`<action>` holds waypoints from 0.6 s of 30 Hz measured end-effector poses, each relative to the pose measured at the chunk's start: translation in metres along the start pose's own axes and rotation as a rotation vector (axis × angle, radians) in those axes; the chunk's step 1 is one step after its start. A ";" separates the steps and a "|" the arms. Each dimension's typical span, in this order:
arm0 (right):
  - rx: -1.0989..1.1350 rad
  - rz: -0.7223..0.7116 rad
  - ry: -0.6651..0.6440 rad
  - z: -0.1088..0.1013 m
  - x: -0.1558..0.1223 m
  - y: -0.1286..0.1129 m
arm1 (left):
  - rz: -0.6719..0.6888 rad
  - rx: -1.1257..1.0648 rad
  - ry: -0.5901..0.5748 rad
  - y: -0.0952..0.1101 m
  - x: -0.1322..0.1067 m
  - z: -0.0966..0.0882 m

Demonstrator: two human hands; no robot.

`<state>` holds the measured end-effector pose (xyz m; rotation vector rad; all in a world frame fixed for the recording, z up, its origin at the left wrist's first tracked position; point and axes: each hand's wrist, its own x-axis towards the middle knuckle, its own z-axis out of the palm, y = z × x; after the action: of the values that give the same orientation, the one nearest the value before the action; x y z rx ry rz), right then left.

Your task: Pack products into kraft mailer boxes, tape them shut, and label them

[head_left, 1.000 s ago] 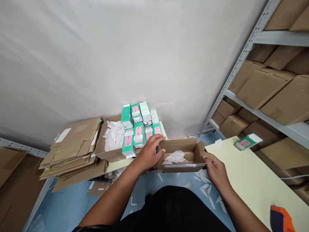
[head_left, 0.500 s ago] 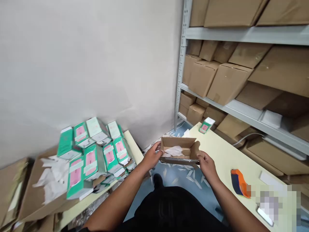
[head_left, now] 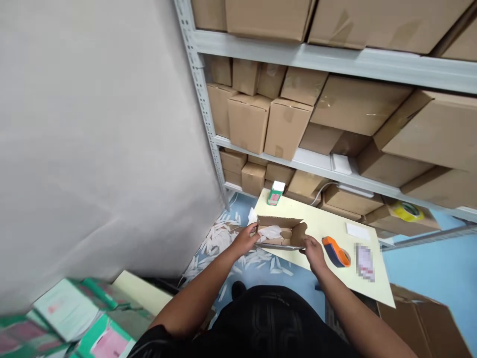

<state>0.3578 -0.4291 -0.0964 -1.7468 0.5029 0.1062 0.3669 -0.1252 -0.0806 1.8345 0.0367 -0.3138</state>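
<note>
Green-and-pink cartons point(head_left: 108, 343), printed board with squared edges, stand at lower left, partly blurred. Thin white paper strips point(head_left: 216, 241), some curled, litter the blue floor point(head_left: 257, 276). Left hand point(head_left: 245, 241): grip clamped on the left end of an oblong cardboard box point(head_left: 299, 233), open-topped, corrugated, crumpled white paper point(head_left: 271, 232) inside. Change noted: the view has swung right within the last second, and the box, formerly beside the cartons, is now at the near edge of the pale, smooth tabletop point(head_left: 311, 216); judged a transfer between workplaces, contents retained. Contact with the surface cannot be confirmed. Right hand point(head_left: 315, 254): grip clamped on the box's right end. Just beyond it lies a curved orange-and-navy tool point(head_left: 335, 251); farther right, a glossy yellow tape roll point(head_left: 408, 211).
</note>
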 end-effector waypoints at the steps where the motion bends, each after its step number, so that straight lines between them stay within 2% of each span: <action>1: 0.002 0.002 0.023 0.000 0.004 0.002 | -0.015 0.005 -0.028 0.002 0.013 0.000; 4: 0.014 0.015 0.090 -0.005 0.017 0.006 | -0.038 0.019 -0.069 0.013 0.052 0.009; 7: 0.032 0.027 0.153 -0.015 0.034 0.010 | -0.021 0.040 -0.078 0.028 0.087 0.028; 10: 0.034 0.031 0.166 -0.027 0.053 0.014 | 0.013 0.090 -0.088 0.037 0.111 0.046; 12: 0.025 0.051 0.135 -0.033 0.064 0.015 | 0.009 0.194 -0.076 0.040 0.124 0.051; 15: 0.018 0.104 0.057 -0.045 0.073 0.015 | -0.008 0.379 0.030 0.048 0.145 0.050; 18: 0.029 0.131 -0.015 -0.060 0.078 0.016 | -0.005 0.461 0.180 0.067 0.179 0.048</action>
<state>0.4098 -0.5094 -0.1229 -1.6833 0.6046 0.2037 0.5421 -0.2144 -0.0717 2.3170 0.0998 -0.1666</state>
